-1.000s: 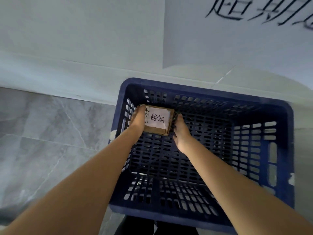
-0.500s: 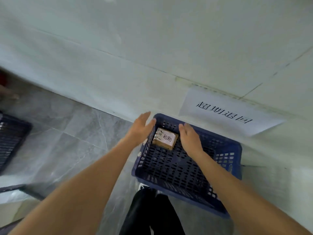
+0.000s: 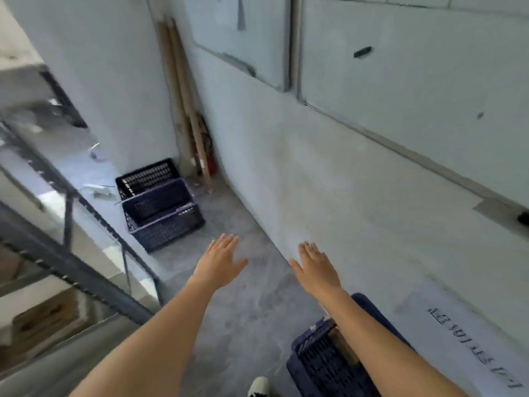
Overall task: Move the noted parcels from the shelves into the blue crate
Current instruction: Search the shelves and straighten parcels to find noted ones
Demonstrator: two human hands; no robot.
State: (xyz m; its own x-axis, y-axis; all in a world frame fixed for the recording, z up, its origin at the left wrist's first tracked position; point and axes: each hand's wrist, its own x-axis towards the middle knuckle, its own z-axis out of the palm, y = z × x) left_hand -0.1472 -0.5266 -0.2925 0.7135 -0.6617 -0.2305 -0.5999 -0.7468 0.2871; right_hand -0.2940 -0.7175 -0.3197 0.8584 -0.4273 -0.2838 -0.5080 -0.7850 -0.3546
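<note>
The blue crate (image 3: 317, 365) sits on the floor at the bottom right, against the wall and partly under my right forearm. A brown cardboard parcel (image 3: 342, 346) shows inside it, mostly hidden by that arm. My left hand (image 3: 219, 263) is held out flat over the grey floor, fingers apart, holding nothing. My right hand (image 3: 315, 267) is likewise spread and empty, close to the wall. Both hands are well above and beyond the crate.
A metal shelf rack (image 3: 65, 253) with cardboard boxes (image 3: 43, 319) runs along the left. Stacked dark blue crates (image 3: 160, 207) stand ahead by the corner, beside leaning cardboard tubes (image 3: 183, 104). A paper sign (image 3: 472, 348) hangs on the wall above the crate. One shoe (image 3: 257, 386) shows below.
Both hands let go of the parcel in the crate and rose away, spread open. The view swung up and left, so the crate dropped to the bottom right.
</note>
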